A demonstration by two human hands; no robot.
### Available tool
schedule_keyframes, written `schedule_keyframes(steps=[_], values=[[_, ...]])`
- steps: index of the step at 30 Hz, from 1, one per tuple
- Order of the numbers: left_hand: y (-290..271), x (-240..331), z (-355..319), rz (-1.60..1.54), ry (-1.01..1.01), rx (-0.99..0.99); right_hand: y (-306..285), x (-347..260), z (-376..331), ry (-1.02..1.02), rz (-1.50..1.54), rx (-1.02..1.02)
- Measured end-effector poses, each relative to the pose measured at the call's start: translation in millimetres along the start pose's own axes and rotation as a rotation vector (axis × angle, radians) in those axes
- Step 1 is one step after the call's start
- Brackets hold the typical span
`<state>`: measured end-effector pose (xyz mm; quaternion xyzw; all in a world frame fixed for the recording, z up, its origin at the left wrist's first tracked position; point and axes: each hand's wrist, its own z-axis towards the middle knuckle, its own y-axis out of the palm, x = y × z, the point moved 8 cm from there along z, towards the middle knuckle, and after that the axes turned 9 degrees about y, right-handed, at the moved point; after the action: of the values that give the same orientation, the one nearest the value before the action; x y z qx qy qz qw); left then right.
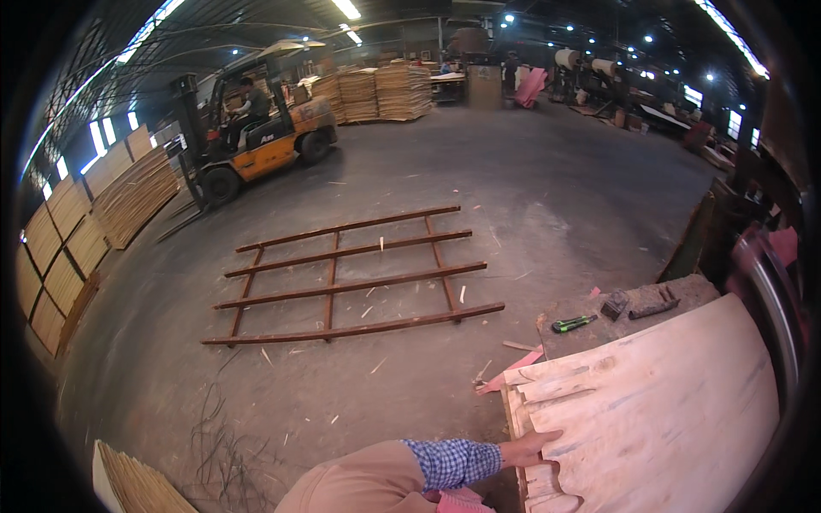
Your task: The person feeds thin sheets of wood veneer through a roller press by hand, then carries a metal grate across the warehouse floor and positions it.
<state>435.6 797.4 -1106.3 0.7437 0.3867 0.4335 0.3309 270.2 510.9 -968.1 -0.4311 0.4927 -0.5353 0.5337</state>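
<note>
My left hand [529,448] reaches in from the lower middle, in a blue checked sleeve with beige clothing above it. It holds the ragged left edge of a pale wood veneer sheet [650,402], thumb on top and the other fingers partly hidden at the edge. The sheet is broad and slightly curved, with torn gaps along that side. Beyond it, a green-and-black utility knife [574,324] lies on a worn surface [590,342], near a dark block [613,305] and a dark elongated tool [654,304]. My right hand is out of sight.
A rusty metal frame [351,285] lies flat on the floor amid wood scraps. An orange forklift [265,154] with a seated person stands beyond it. Veneer stacks [132,197] line the left; another stack [141,483] stands lower left. A curved metallic part [774,299] rises at right.
</note>
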Motion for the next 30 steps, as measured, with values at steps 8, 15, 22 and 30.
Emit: schedule_keyframes(steps=[8, 15, 22, 30], values=[[11, 4, -6, 0.010, -0.019, 0.041, 12, 3, 4, 0.033, -0.053, -0.040], [-8, -20, 20, -0.003, -0.035, -0.037, 11, 5, 1, 0.027, -0.082, -0.056], [8, 8, -10, 0.062, 0.051, 0.004, -25, -6, -1, -0.032, 0.041, -0.080], [14, 30, -37, 0.335, -0.129, -0.095, -7, -17, 24, 0.020, 0.096, 0.138]])
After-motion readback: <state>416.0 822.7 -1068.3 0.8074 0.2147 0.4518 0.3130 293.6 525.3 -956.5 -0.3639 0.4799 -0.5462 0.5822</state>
